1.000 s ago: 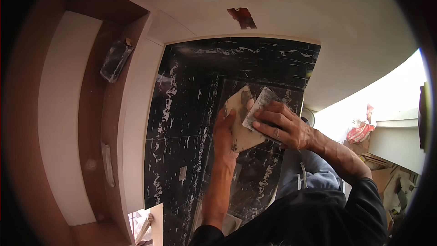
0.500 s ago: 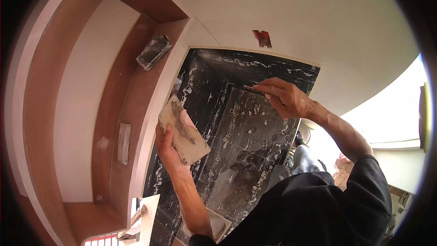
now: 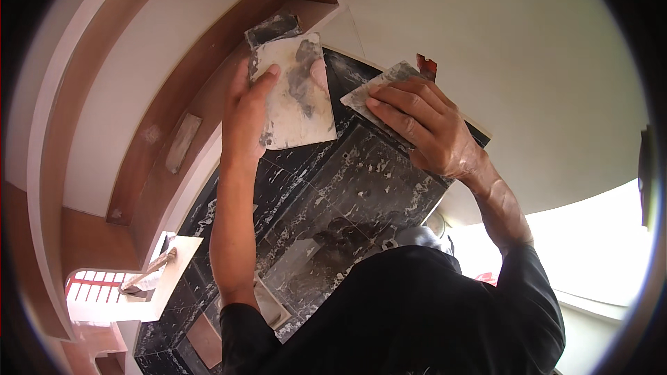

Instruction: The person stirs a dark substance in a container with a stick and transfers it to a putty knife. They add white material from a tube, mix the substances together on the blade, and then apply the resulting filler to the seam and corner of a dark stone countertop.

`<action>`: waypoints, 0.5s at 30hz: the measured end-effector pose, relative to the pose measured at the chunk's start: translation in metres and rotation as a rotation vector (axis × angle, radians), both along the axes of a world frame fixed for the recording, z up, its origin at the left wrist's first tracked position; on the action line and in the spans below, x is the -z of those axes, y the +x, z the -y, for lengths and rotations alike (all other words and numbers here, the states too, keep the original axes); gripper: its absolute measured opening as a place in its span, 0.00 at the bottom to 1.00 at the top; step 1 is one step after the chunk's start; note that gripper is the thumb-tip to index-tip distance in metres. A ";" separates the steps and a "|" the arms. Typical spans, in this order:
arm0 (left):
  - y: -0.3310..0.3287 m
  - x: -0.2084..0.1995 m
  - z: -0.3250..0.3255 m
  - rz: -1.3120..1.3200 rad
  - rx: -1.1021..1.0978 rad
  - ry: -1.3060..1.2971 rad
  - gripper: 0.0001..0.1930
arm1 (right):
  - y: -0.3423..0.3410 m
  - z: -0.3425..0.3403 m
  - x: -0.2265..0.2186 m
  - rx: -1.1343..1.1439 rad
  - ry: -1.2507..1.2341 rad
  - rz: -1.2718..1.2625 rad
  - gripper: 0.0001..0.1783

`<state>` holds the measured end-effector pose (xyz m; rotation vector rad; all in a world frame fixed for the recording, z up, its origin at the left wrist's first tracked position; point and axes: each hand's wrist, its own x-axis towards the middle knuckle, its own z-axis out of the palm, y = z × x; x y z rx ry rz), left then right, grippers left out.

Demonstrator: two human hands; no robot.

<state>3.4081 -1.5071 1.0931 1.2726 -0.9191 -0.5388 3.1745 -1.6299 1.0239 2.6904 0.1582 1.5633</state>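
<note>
My left hand (image 3: 244, 114) grips the edge of a pale rectangular board (image 3: 295, 97), thumb on its face. The board is smeared with grey, and a small pink lump of paste (image 3: 318, 73) sits near its right edge. To the right, my right hand (image 3: 434, 128) holds a thin grey-stained scraper plate (image 3: 360, 97), fingers spread over its upper face. A narrow gap separates plate and board. Behind the board's top edge, a dark, dusty block (image 3: 267, 30) lies on the brown shelf.
At left runs a curved brown shelf niche (image 3: 160, 114) with a pale block (image 3: 183, 143) on it. Black marbled tiles (image 3: 340, 180) line the recess below my hands. A red-brown patch (image 3: 426, 68) marks the cream wall (image 3: 486, 42). Bright light comes from the right.
Both hands have come up in the picture, the board now overlapping the dark block. The scraper plate, edge-on before, now shows its broad face. My view has turned, shifting the shelf and tiles.
</note>
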 end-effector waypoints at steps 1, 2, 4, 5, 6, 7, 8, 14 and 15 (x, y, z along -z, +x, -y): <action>-0.001 -0.004 0.004 0.025 0.005 0.022 0.18 | 0.002 0.005 -0.001 -0.014 -0.006 -0.005 0.39; -0.003 -0.008 0.008 0.057 0.011 0.047 0.18 | 0.003 0.008 -0.002 -0.004 -0.032 -0.004 0.39; -0.003 -0.013 0.015 0.099 -0.008 0.045 0.18 | 0.006 0.017 -0.008 -0.005 -0.065 0.000 0.40; -0.003 -0.014 0.018 0.133 -0.014 0.050 0.19 | 0.007 0.021 -0.012 -0.006 -0.076 -0.008 0.40; -0.003 -0.016 0.021 0.129 -0.025 0.046 0.19 | 0.009 0.025 -0.015 -0.008 -0.089 -0.015 0.40; -0.004 -0.018 0.024 0.158 -0.034 0.048 0.19 | 0.012 0.029 -0.017 -0.020 -0.094 -0.018 0.40; -0.004 -0.020 0.028 0.185 -0.044 0.048 0.19 | 0.014 0.035 -0.020 -0.025 -0.087 -0.019 0.39; 0.005 -0.025 0.041 0.356 -0.218 0.103 0.19 | 0.035 0.053 -0.034 -0.063 -0.026 -0.017 0.34; 0.005 -0.026 0.042 0.356 -0.233 0.099 0.19 | 0.039 0.055 -0.036 -0.085 0.021 -0.012 0.28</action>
